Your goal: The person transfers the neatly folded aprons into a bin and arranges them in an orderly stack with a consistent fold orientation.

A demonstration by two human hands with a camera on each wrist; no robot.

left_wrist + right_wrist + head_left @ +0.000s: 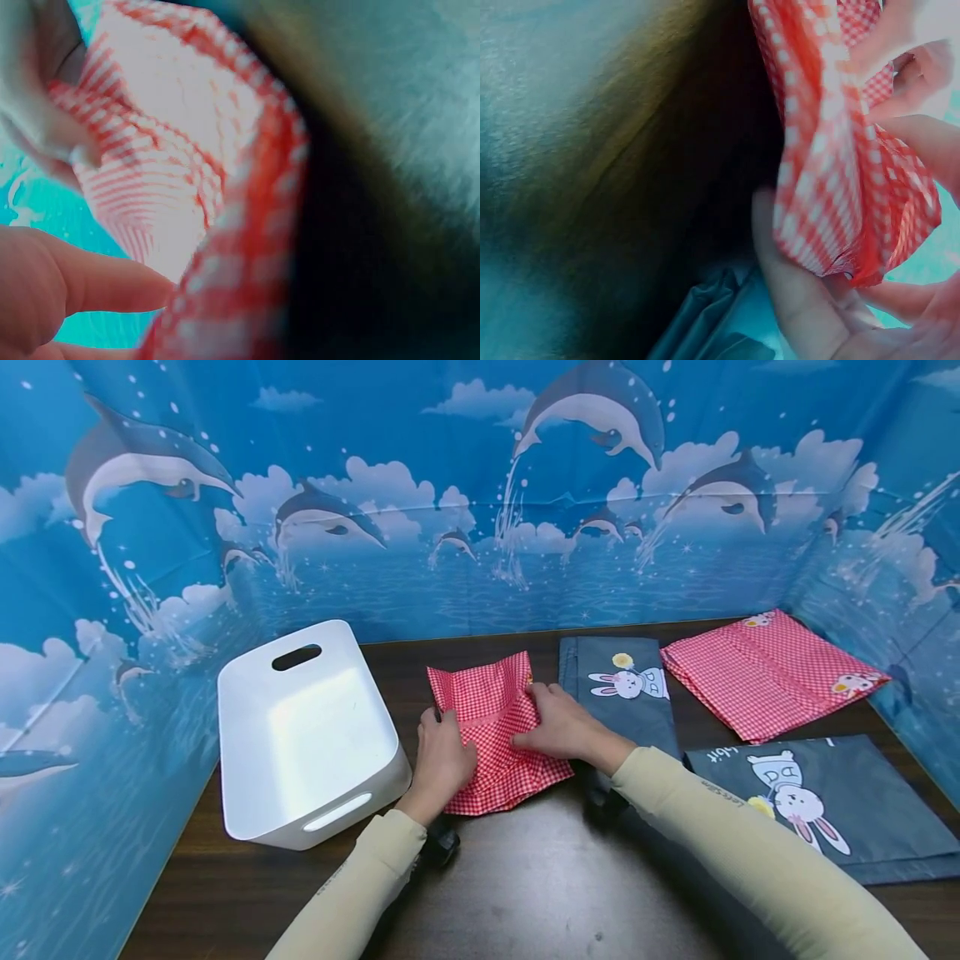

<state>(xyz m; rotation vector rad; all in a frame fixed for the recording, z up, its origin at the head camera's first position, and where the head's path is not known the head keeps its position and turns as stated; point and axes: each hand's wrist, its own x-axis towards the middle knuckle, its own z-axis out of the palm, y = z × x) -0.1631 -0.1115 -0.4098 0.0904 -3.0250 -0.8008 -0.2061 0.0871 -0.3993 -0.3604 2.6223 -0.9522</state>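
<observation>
A red-and-white checked cloth (487,718), partly folded and creased, lies between both hands in the middle of the table. My left hand (442,762) grips its left side. On the right, my right hand (561,727) holds the opposite side, thumb over the top. The left wrist view shows the checked cloth (165,165) bulging up in folds, its near edge against the left thumb. Seen from the right wrist, the right fingers (795,300) curl around a bunched end of the cloth.
A white plastic bin (307,752) with handle holes stands at left. To the right lie a folded dark rabbit-print cloth (618,693), another dark rabbit-print cloth (847,802) and a folded red checked cloth (772,677). A dolphin-print curtain (450,485) encloses the table's back and sides.
</observation>
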